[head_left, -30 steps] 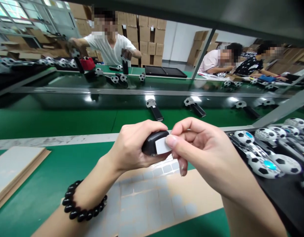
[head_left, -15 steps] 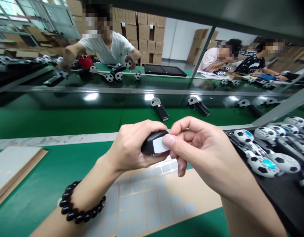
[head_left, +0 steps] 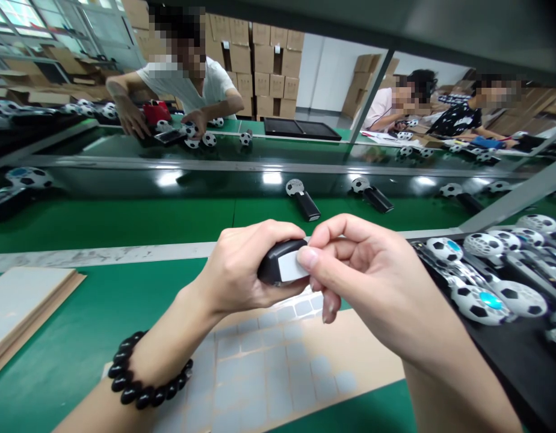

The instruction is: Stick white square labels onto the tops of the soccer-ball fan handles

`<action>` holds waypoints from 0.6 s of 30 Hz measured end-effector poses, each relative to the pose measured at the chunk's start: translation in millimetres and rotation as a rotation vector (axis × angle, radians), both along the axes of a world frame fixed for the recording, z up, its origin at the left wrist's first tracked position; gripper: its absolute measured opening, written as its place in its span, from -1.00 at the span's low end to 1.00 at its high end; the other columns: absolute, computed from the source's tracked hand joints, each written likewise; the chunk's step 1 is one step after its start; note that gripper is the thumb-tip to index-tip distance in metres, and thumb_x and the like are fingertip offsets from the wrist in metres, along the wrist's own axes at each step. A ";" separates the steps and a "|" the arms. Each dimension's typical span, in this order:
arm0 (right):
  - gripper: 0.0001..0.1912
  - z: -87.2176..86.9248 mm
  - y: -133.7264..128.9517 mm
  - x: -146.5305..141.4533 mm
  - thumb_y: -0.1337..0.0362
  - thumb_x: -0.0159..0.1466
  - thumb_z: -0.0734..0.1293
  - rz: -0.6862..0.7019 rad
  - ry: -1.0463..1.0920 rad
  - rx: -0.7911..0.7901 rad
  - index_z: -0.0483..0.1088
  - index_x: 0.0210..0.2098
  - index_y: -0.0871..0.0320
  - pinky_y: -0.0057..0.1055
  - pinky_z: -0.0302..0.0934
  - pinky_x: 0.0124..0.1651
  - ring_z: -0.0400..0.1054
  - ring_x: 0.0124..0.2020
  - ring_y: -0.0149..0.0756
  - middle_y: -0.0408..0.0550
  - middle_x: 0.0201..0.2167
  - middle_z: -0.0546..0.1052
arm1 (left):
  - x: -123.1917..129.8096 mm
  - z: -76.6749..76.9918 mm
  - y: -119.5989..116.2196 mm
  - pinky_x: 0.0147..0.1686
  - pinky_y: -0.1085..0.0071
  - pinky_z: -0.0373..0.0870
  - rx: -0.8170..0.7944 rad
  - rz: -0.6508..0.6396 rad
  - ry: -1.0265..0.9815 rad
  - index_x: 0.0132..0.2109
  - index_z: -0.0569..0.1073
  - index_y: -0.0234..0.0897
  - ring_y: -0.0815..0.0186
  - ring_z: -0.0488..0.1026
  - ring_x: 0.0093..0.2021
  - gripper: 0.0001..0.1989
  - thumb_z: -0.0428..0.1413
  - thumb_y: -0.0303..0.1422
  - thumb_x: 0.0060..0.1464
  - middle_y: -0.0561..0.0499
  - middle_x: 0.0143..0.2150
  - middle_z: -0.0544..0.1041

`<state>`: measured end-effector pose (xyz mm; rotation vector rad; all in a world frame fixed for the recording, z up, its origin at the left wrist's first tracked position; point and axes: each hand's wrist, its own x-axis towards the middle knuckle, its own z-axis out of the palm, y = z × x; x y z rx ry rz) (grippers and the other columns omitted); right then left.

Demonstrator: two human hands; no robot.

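While we look down at the green bench, our left hand (head_left: 244, 267) is closed around a black, rounded plastic piece (head_left: 272, 264), with its fingers wrapped over the top and holding it firmly. On the side of this piece sits a pale grey rectangular pad (head_left: 287, 267). The thumb tip of our right hand (head_left: 363, 270) presses on the right end of the pad, and the other fingers of that hand are curled and half closed, just beside the piece. We can read no brand or label on the piece or the pad, and any marks on the brown cardboard cartons (head_left: 262, 66) far behind are too small to read. Under the hands lies a tan backing sheet (head_left: 368, 355) with rows of grey square pads (head_left: 278, 361). A black beaded bracelet (head_left: 147, 370) is around our left wrist. To the right, a black tray (head_left: 508, 355) carries white-and-black football-patterned balls (head_left: 479, 304).
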<state>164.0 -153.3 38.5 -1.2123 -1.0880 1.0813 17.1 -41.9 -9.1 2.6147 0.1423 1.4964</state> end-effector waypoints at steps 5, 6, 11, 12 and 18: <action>-0.84 -0.1 1.1 0.1 0.37 0.23 0.49 0.020 0.020 -0.025 0.43 -0.39 0.12 -0.76 0.32 -0.59 0.36 -0.66 -0.61 -0.35 -0.62 0.48 | -0.2 0.4 -0.6 -0.35 0.48 0.54 0.001 0.003 0.002 -0.07 0.39 -0.26 0.33 0.63 -0.35 -0.76 0.22 -0.26 0.21 -0.03 -0.25 0.66; -0.84 0.0 1.1 0.2 0.37 0.23 0.50 0.027 0.028 -0.030 0.43 -0.39 0.12 -0.76 0.32 -0.60 0.36 -0.67 -0.61 -0.34 -0.61 0.49 | -0.5 0.8 -1.0 -0.36 0.48 0.54 0.002 -0.001 -0.001 -0.07 0.39 -0.26 0.33 0.62 -0.36 -0.76 0.23 -0.26 0.21 -0.03 -0.25 0.65; -0.84 0.6 0.9 -0.3 0.36 0.23 0.50 0.032 0.030 -0.038 0.43 -0.39 0.12 -0.76 0.31 -0.59 0.36 -0.67 -0.62 -0.35 -0.62 0.49 | -0.8 1.7 -2.3 -0.35 0.50 0.54 0.006 0.000 -0.011 -0.08 0.39 -0.28 0.34 0.63 -0.34 -0.76 0.23 -0.28 0.21 -0.05 -0.25 0.65; -0.84 0.8 0.7 -0.6 0.37 0.23 0.50 0.032 0.028 -0.040 0.43 -0.39 0.12 -0.76 0.30 -0.59 0.36 -0.67 -0.62 -0.35 -0.62 0.48 | -0.6 1.6 -2.3 -0.35 0.50 0.54 0.008 0.002 -0.010 -0.08 0.39 -0.28 0.34 0.63 -0.34 -0.76 0.23 -0.28 0.21 -0.05 -0.24 0.65; -0.84 1.7 -0.5 -0.7 0.35 0.23 0.49 0.022 0.011 -0.049 0.43 -0.39 0.11 -0.75 0.30 -0.59 0.37 -0.67 -0.61 -0.35 -0.62 0.49 | 0.0 1.4 -2.0 -0.36 0.48 0.54 0.012 0.006 -0.004 -0.08 0.38 -0.26 0.33 0.62 -0.35 -0.77 0.21 -0.26 0.23 -0.03 -0.26 0.65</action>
